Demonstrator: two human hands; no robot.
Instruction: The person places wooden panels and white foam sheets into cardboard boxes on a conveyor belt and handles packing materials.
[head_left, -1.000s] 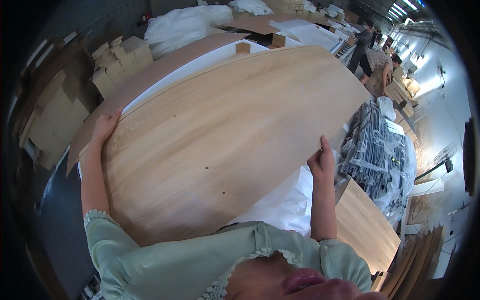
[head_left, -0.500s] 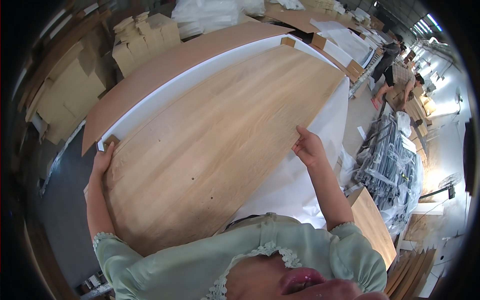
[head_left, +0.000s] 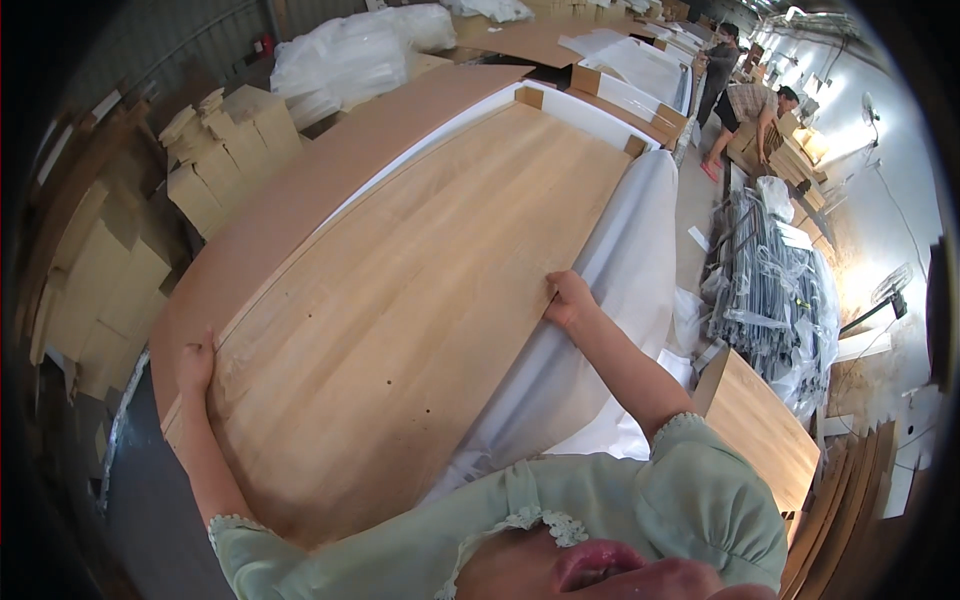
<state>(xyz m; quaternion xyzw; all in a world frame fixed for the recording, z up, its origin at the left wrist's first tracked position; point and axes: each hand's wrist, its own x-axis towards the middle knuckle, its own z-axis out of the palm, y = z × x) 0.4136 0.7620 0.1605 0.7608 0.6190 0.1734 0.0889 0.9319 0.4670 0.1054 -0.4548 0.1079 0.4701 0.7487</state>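
Observation:
A large wood-grain panel point(head_left: 430, 260) with a few small dark holes lies across an open carton with white lining point(head_left: 590, 120). My left hand point(head_left: 197, 365) is closed round the panel's left edge, near its close end. On the opposite long edge, my right hand point(head_left: 568, 298) grips the panel, thumb on top and the other fingers mostly hidden below. A white foam sheet point(head_left: 640, 215) hangs along the right side, under my right forearm. Brown cardboard corner pieces point(head_left: 529, 97) sit at the carton's far corners. To the left spreads a brown cardboard flap point(head_left: 290, 215).
Stacked folded cardboard point(head_left: 235, 150) stands at the left, with bagged clear plastic point(head_left: 350, 60) behind. Plastic-wrapped metal frames point(head_left: 765, 290) lie at right, near another wood-grain board point(head_left: 765, 430). Two people work at the far right, one bending over cardboard point(head_left: 760, 110).
The panel has shifted left relative to the carton, and more foam sheet shows along its right edge. My right hand has moved left with it; my left hand sits slightly lower in view.

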